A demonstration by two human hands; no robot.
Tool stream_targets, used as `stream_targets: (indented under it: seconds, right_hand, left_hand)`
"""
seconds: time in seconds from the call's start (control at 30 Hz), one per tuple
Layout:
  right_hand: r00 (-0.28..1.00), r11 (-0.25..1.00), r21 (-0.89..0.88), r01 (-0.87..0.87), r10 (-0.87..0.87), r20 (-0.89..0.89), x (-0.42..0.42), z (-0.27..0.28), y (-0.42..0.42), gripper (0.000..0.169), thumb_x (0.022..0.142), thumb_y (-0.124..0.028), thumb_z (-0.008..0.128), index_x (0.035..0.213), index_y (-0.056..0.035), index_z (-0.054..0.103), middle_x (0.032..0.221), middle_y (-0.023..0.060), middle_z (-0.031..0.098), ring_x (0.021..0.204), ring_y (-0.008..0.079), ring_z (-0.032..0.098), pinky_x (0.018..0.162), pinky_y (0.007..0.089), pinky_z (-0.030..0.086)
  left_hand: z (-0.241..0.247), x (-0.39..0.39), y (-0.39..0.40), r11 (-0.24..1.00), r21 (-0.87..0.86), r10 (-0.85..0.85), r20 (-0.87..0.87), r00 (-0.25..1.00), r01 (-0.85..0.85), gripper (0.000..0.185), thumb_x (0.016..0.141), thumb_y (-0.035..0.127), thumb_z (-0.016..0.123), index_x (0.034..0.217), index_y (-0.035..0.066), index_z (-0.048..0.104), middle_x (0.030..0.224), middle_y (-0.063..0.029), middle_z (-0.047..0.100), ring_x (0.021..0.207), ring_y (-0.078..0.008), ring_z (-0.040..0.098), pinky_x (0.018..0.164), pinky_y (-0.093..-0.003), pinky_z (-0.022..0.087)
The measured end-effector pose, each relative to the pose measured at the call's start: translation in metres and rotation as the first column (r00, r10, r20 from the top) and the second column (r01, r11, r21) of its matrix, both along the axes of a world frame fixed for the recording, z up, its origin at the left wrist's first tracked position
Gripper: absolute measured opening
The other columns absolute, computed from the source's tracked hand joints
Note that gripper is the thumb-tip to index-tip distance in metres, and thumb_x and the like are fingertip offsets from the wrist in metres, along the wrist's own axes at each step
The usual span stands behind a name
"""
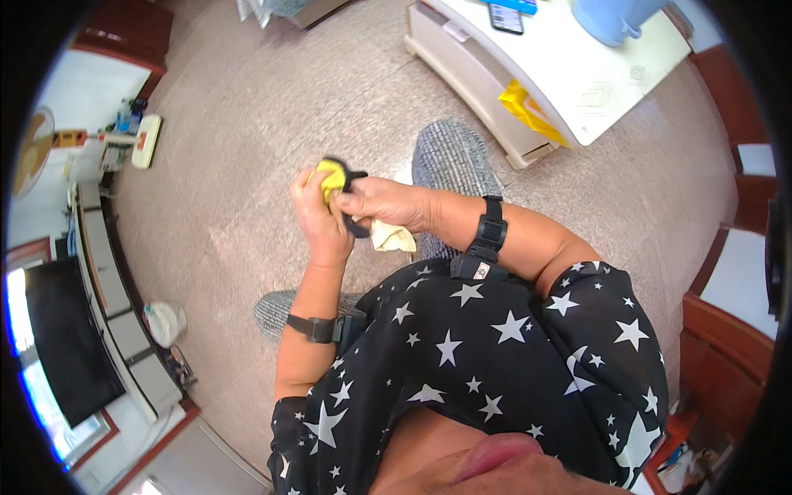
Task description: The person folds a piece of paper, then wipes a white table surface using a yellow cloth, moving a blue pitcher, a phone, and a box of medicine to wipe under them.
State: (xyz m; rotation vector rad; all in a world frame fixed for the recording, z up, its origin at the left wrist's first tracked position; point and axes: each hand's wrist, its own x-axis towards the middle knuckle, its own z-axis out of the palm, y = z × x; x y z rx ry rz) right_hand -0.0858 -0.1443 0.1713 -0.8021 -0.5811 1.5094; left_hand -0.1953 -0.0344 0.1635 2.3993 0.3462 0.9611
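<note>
My left hand (323, 213) grips a black and yellow item (334, 175) whose kind I cannot make out. A yellow part shows between the fingers, and a black curved edge runs along its right side. My right hand (390, 201) meets the left one at this item, its thumb and fingers closed on the black edge. From under the right palm hangs a crumpled cream cloth-like piece (393, 237). Both hands are raised in front of my body, above my trousered knees (455, 158). The fingers cover much of the item.
A white-topped cabinet (619, 86) stands ahead to the right, carrying a phone (506, 18) and a light blue pitcher (609, 21). A yellow bag (532, 114) hangs at its side. On the left are a fan (37, 151), a television (71, 340) and a white bag (166, 323).
</note>
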Motion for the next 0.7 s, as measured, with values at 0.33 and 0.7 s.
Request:
stream_targets:
  seconds: [0.33, 0.7]
  right_hand:
    - [0.568, 0.913, -0.041, 0.407, -0.218, 0.794, 0.134, 0.039, -0.1, 0.028, 0.093, -0.022, 0.061, 0.116, -0.007, 0.066, 0.101, 0.0091, 0.069, 0.094, 0.012, 0.064, 0.084, 0.029, 0.052]
    - [-0.321, 0.453, 0.415, 0.789, -0.272, 0.907, 0.246, 0.01, -0.162, 0.06, 0.085, -0.032, 0.068, 0.136, -0.0065, 0.048, 0.132, 0.0186, 0.053, 0.121, 0.0298, 0.051, 0.1, 0.0403, 0.042]
  left_hand:
    - [-0.017, 0.039, 0.027, 0.438, -0.899, 0.073, 0.035, 0.997, 0.0, 0.03, 0.101, 0.032, 0.044, 0.115, 0.007, 0.054, 0.095, -0.0038, 0.059, 0.081, -0.0131, 0.061, 0.068, -0.0284, 0.053]
    - [0.022, 0.146, -0.011, 0.202, -0.971, -0.213, 0.084, 0.974, 0.128, 0.031, 0.1, 0.021, 0.044, 0.125, 0.002, 0.047, 0.111, -0.0074, 0.06, 0.095, -0.0153, 0.061, 0.083, -0.0295, 0.052]
